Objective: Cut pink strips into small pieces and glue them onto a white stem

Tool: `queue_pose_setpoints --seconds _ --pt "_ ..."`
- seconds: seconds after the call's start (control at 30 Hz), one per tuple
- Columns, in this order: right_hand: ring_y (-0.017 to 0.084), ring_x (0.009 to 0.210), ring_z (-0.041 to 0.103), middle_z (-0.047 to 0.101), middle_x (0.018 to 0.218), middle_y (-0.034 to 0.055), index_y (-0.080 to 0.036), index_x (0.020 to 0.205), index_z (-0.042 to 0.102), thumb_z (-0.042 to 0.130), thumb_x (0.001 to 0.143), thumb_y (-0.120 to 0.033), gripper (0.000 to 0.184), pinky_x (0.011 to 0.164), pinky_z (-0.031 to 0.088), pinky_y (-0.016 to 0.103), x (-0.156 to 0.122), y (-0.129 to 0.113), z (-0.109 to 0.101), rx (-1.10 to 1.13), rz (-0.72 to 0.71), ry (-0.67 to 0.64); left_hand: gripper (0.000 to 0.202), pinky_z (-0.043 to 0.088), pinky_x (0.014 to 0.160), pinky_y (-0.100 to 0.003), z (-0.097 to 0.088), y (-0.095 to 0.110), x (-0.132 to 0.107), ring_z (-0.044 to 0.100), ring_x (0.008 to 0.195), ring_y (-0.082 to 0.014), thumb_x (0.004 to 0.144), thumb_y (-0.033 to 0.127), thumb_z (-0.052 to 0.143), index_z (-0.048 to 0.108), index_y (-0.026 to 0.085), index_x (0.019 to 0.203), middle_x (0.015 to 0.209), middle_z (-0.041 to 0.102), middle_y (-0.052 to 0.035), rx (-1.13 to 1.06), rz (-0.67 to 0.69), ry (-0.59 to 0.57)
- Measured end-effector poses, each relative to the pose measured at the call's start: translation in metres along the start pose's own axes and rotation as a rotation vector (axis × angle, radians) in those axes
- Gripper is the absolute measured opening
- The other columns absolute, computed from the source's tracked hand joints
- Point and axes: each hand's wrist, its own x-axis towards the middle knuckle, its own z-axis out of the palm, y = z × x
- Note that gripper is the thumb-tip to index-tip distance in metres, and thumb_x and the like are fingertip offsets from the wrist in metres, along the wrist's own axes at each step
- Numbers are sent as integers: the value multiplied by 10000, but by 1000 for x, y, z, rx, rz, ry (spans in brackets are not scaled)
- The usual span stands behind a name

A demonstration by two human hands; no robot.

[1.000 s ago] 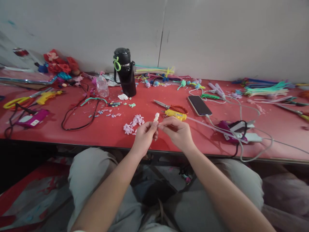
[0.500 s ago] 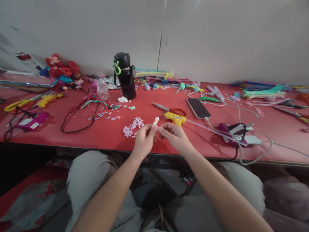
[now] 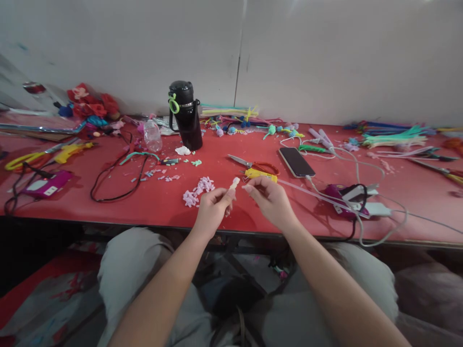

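Observation:
My left hand (image 3: 212, 210) is closed in a pinch on a small cream fuzzy piece (image 3: 234, 183) that sticks up above the fingertips. My right hand (image 3: 270, 198) is just to its right, fingers curled, thumb and forefinger tip a short gap from the piece; nothing shows in it. Both hands hover over the front of the red table (image 3: 144, 202). A pile of pale purple fuzzy bits (image 3: 198, 189) lies just left of my left hand. A yellow glue gun (image 3: 261, 174) and red-handled scissors (image 3: 253, 164) lie just behind my right hand.
A black flask (image 3: 184, 114) stands at the back centre. A phone (image 3: 296, 162) on a cable, a purple power strip (image 3: 347, 197), bundles of coloured pipe cleaners (image 3: 394, 136), a black cord loop (image 3: 115, 180), a clear bottle (image 3: 152, 136) and red flowers (image 3: 90, 103) lie around.
My right hand's fingertips have drawn slightly away from the cream piece, which they were touching before. The view has shifted down a little.

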Motion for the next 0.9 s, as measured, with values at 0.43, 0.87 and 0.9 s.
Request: queue_pose_setpoints --seconds 0.43,0.87,0.9 --pt "189 833 611 655 869 50 -229 837 611 592 928 -310 123 757 492 342 -1 -7 -3 -234 -249 38 437 336 513 -236 3 -1 -4 434 491 -85 902 526 591 576 169 650 525 483 34 271 102 -22" --pt "173 794 613 663 856 38 -214 836 614 606 911 -257 87 706 485 317 0 -2 -4 -295 -273 58 432 339 526 -238 2 0 -4 437 510 -87 907 513 587 557 166 652 538 484 37 342 129 -47" --pt "171 785 614 665 853 39 -214 833 616 606 909 -255 87 700 485 315 1 -3 -4 -302 -270 66 432 338 526 -238 2 1 -4 435 510 -87 908 510 586 553 166 649 538 482 37 346 128 -49"
